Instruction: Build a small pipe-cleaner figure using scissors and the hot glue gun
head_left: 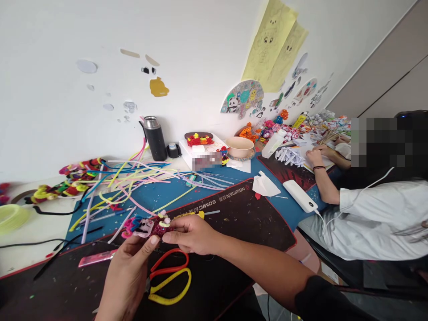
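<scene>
Between my two hands is a small pipe-cleaner doll [144, 227], with a pink and blue head, a pale face and a dark red body. Thumb and fingers of my left hand [132, 263] grip it from below and the left. My right hand [190, 234] pinches the body's right end, near a pale yellow and white part. Below the doll, scissors [170, 278] with one red and one yellow handle lie on the black desk mat [234, 232]; their blades are mostly hidden by my left hand. A pink case-like item [96, 258] lies left of my left wrist.
Loose pipe cleaners [133, 178] spread over the blue mat behind my hands. Finished dolls [63, 180] lie at the left. A black thermos [155, 139], a beige bowl [240, 147] and a white power bank [300, 196] stand or lie farther off. A co-worker [377, 209] sits at the right.
</scene>
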Action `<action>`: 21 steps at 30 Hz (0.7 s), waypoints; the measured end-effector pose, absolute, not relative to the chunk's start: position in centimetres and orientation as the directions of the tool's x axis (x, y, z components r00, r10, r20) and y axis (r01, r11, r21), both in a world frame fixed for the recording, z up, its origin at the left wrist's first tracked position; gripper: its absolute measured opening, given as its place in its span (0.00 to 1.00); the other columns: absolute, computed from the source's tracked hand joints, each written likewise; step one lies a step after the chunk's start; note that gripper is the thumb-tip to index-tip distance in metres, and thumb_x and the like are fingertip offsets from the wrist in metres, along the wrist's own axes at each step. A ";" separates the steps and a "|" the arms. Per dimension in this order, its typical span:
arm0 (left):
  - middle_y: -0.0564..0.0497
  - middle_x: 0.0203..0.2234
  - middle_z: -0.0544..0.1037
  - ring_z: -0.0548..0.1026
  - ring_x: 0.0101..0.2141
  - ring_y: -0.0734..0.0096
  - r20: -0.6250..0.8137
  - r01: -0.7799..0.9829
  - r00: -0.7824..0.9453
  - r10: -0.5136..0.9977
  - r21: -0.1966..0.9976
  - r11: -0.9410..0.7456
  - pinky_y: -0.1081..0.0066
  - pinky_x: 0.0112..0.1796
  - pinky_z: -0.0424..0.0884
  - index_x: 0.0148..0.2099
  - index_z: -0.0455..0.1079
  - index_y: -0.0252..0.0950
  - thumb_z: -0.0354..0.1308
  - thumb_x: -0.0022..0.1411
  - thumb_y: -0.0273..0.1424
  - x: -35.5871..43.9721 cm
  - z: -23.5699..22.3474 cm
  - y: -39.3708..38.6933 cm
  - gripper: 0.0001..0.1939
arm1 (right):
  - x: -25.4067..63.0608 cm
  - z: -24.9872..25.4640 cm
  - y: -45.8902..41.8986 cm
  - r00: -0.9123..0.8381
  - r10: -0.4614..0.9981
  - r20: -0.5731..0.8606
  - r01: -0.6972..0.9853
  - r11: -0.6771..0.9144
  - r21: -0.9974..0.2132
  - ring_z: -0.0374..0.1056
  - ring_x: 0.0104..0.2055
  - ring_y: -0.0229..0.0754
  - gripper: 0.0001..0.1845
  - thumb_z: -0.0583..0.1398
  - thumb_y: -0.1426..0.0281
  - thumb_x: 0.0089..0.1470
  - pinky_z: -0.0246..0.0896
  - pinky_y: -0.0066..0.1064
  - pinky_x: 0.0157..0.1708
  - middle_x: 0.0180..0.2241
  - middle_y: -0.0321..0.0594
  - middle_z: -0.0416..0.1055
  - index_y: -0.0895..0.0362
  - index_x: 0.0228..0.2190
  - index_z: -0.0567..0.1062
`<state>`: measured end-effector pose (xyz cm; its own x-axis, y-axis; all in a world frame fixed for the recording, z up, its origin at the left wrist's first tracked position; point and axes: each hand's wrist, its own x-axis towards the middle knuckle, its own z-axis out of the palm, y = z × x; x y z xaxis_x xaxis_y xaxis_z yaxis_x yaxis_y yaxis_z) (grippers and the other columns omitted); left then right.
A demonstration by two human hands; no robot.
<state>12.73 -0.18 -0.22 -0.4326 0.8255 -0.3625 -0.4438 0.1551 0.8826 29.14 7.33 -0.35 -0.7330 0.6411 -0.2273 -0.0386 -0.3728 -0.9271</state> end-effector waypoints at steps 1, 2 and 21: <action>0.44 0.34 0.90 0.87 0.39 0.48 -0.363 -0.446 -0.433 0.825 0.882 0.154 0.56 0.48 0.82 0.35 0.85 0.37 0.86 0.33 0.47 12.7 -0.2 -0.1 0.28 | 29.1 -0.4 7.3 -0.735 0.640 -0.226 -0.040 -0.373 -0.927 0.52 0.17 0.29 0.33 0.77 0.48 0.50 0.45 0.27 0.20 0.16 0.21 0.57 0.61 0.46 0.84; 0.44 0.34 0.90 0.87 0.38 0.48 -0.365 -0.451 -0.436 0.823 0.880 0.151 0.56 0.47 0.82 0.35 0.85 0.37 0.86 0.32 0.47 12.8 -0.3 -0.1 0.28 | 29.1 -0.4 7.4 -0.736 0.639 -0.224 -0.043 -0.374 -0.927 0.52 0.17 0.29 0.33 0.77 0.48 0.51 0.45 0.27 0.20 0.16 0.21 0.57 0.61 0.46 0.84; 0.47 0.31 0.89 0.86 0.34 0.57 -0.373 -0.484 -0.423 0.826 0.863 0.142 0.64 0.41 0.82 0.33 0.85 0.38 0.88 0.32 0.44 12.5 -0.8 0.2 0.26 | 29.0 -0.8 7.2 -0.714 0.659 -0.238 -0.022 -0.360 -0.933 0.53 0.18 0.30 0.31 0.78 0.47 0.49 0.47 0.26 0.20 0.17 0.22 0.59 0.58 0.41 0.82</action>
<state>12.47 0.20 -0.84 -0.4230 0.8258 -0.3730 -0.4844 0.1418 0.8633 29.04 7.24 -0.81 -0.7136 0.6590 -0.2376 -0.0219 -0.3599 -0.9327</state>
